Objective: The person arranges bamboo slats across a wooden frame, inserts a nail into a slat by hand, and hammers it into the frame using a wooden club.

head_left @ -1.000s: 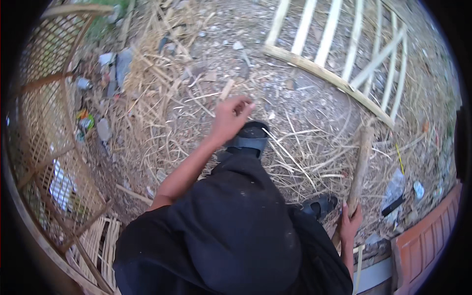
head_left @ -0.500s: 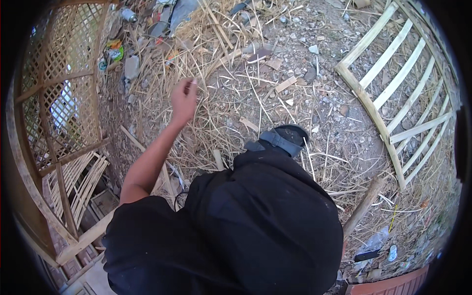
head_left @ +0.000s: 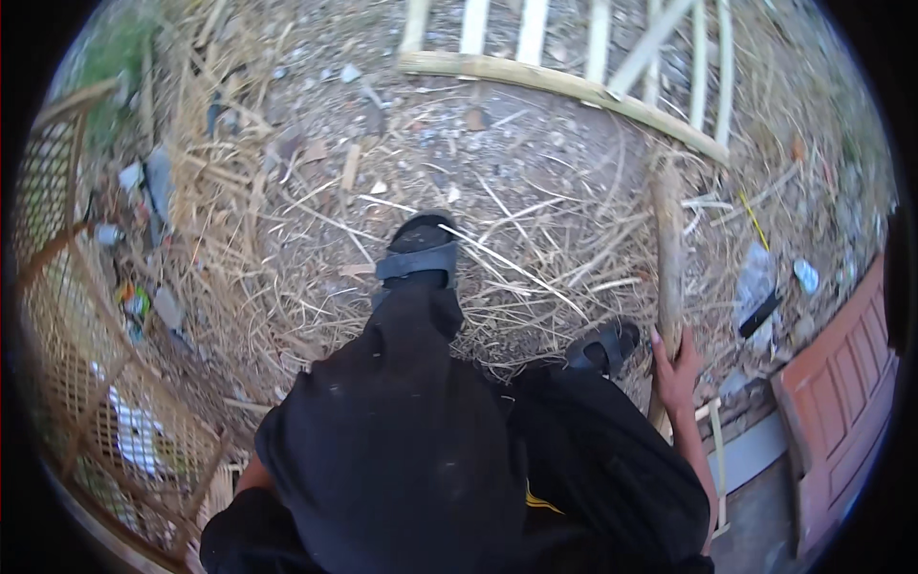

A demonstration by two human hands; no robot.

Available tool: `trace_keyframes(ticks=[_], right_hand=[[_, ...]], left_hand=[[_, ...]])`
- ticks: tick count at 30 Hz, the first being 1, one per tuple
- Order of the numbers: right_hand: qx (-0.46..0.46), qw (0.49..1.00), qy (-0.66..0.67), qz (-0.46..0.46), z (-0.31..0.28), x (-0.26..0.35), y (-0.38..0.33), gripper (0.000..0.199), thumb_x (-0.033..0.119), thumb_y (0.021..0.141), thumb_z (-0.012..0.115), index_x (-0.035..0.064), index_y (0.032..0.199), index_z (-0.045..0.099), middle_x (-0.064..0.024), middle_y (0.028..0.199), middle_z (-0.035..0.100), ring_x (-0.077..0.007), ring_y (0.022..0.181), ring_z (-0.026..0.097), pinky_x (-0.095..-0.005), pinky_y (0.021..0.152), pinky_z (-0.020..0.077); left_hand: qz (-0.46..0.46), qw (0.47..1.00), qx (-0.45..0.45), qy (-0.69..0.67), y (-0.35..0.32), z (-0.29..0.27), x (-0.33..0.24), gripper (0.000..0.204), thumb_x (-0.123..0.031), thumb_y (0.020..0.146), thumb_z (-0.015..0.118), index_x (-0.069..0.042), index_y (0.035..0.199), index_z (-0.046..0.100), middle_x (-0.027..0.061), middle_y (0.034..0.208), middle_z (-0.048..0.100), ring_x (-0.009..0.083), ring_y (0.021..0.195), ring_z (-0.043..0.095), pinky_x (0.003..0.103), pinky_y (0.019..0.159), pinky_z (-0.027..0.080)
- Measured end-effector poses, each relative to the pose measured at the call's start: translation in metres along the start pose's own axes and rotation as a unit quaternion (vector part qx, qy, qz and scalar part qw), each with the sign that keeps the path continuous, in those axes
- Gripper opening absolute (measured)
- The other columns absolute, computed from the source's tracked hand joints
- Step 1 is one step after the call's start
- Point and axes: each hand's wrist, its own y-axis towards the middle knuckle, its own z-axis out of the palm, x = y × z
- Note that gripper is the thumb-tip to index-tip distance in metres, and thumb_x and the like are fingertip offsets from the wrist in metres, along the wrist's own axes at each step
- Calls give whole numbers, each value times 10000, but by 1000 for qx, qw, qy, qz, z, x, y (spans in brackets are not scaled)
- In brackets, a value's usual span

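My right hand (head_left: 677, 371) is closed round a rough wooden post (head_left: 666, 230), low down near its near end. The thumb shows on the left side of the post and fingers on the right. The post slants away from me toward a pale slatted wooden frame (head_left: 559, 82) lying on the ground. My left arm (head_left: 254, 474) comes down beside my leg at the lower left. Only a sliver of my left hand (head_left: 193, 557) shows by the lattice, and its fingers are too hidden to read.
A wooden lattice panel (head_left: 72, 373) stands along the left. To the right lean brown panelled boards (head_left: 841, 402), with a clear plastic bag (head_left: 755, 277) beyond them. Straw and wood strips litter the ground round my sandalled foot (head_left: 421, 251).
My view has swung to the right. My left hand, held out over the straw before, has dropped to the lower left. My right hand has come into view, gripping the post.
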Motion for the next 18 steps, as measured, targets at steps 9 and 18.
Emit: trace_keyframes(ticks=[9, 18], right_hand=[[4, 999, 0, 36, 1, 2, -10, 459, 402, 940, 726, -27, 1051, 608, -182, 672, 639, -293, 573, 636, -434, 582, 486], [2, 997, 67, 40, -1, -8, -16, 400, 328, 927, 747, -31, 1053, 621, -154, 665, 627, -237, 553, 610, -398, 573, 478]], left_hand=[[-25, 999, -5, 49, 31, -18, 21, 380, -349, 1011, 648, 29, 1012, 673, 141, 774, 655, 230, 676, 540, 398, 655, 442], [-91, 986, -137, 36, 16, -65, 76, 368, -337, 1020, 644, 28, 1043, 680, 123, 784, 659, 202, 676, 524, 385, 647, 431]])
